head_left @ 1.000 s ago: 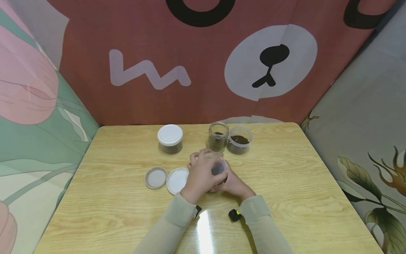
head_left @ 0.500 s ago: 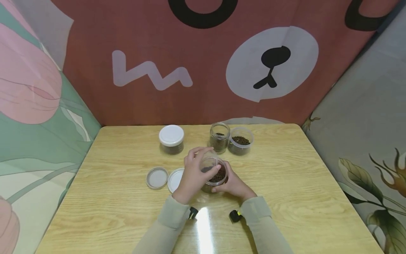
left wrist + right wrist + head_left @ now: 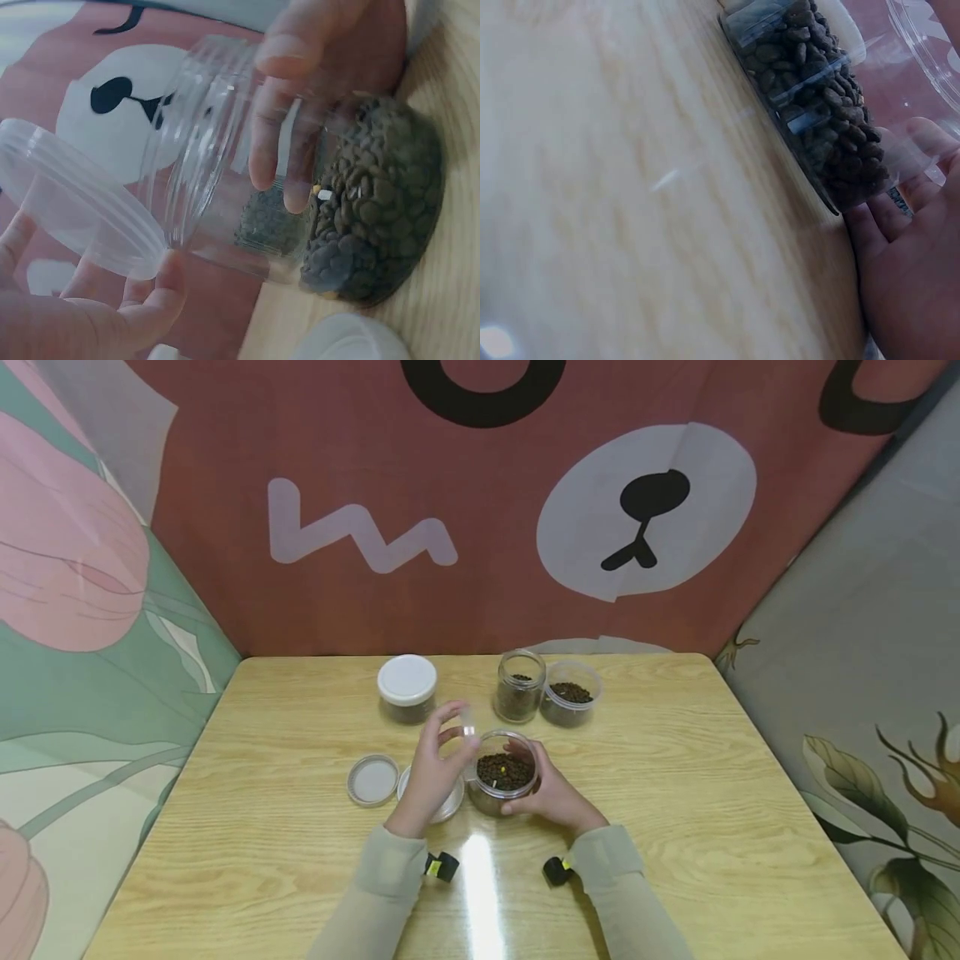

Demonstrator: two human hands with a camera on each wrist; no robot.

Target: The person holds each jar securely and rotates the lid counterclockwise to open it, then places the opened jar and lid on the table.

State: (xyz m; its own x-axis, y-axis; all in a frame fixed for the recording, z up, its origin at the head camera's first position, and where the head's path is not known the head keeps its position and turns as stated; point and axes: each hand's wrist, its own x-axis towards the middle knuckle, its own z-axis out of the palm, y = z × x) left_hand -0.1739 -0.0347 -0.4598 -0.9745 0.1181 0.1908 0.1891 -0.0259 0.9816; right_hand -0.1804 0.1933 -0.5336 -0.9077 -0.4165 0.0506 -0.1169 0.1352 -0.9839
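A clear jar [image 3: 491, 802] stands on the table, partly filled with brown pellets [image 3: 375, 195], its mouth uncovered. Among the pellets show a small yellow bit and a white one. My right hand [image 3: 555, 793] grips the jar from the right, thumb at the near side and fingers round the back. In the left wrist view, a translucent plastic lid [image 3: 82, 202] is tilted beside the jar's rim. My left hand [image 3: 429, 764] pinches this lid by its edge, just left of the jar.
A white lid [image 3: 452, 803] lies partly hidden behind the left hand, with a greyish lid [image 3: 372, 780] beside it. Farther back stand a white-capped jar [image 3: 407, 685], an uncovered glass jar [image 3: 517, 700] and a round tub [image 3: 568, 702], each with dark contents. A cloth wall [image 3: 360, 610] rises behind the table.
My left hand has lifted the lid off to the left of the jar, and the pellets inside have come into view. The right hand has stayed on the jar.
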